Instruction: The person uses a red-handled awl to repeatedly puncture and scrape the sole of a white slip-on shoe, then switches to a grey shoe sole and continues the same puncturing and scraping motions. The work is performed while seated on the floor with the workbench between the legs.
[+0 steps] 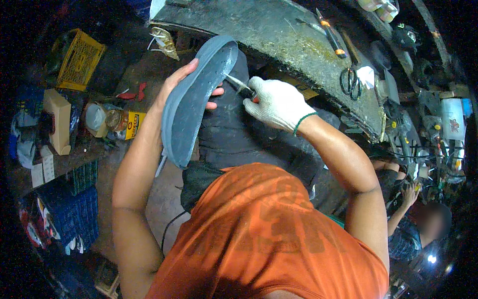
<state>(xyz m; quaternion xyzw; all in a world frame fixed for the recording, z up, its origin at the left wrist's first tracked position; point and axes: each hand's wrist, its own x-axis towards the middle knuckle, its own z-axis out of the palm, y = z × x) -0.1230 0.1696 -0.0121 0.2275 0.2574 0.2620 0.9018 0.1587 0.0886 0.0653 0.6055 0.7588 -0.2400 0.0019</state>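
My left hand [175, 81] grips a dark grey shoe sole [187, 114], its fingers wrapped round behind the edge with the tips showing on the right side. The sole stands slantwise over my lap, inner face turned toward the right, with small marks and a pale patch near its upper end. In my right hand [277, 102], in a white knitted glove with a green cuff, is a slim pointed awl-like tool [235, 80]. Its tip meets the sole's inner face near the upper right edge. Most of its dark handle is hidden by the glove.
A worn workbench [239, 30] curves along the top, bearing an orange-and-black hand tool [331, 37] and black scissors [350, 82]. At left are a yellow crate [79, 60], a cardboard box [58, 121] and a jar [117, 120]. Another person [411, 224] sits at lower right.
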